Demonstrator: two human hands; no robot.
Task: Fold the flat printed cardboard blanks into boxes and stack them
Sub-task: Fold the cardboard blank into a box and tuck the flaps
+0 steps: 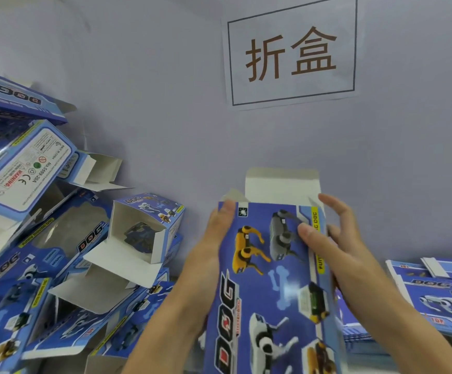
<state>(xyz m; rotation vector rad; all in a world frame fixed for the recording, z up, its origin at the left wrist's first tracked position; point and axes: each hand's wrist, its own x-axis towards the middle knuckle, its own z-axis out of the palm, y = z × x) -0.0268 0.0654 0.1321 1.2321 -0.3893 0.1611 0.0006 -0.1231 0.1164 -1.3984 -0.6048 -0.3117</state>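
While I hold the blue printed box [268, 287] upright in front of me, my left hand [214, 238] runs along its left edge, forearm rising from below, with the thumb lying flat on the printed face near the top corner and the other fingers hidden behind the card. My right hand [335, 244] comes in from the lower right and cups the opposite edge: its thumb presses on the front panel beside the grey dog picture, and the fingers [330, 203] curl loosely round the right side near the top. So both hands grip the box between them, thumbs in front. A white top flap [281, 184] stands open above the printed face, with a smaller flap showing at the left corner. To my left lies a tumbled heap of folded boxes [66, 255], many with open ends and white flaps sticking out. To my right a stack of flat blanks [435, 295] rests on the desk. On the wall [165, 103] ahead hangs a white paper sign [291, 52] with two large brown characters.
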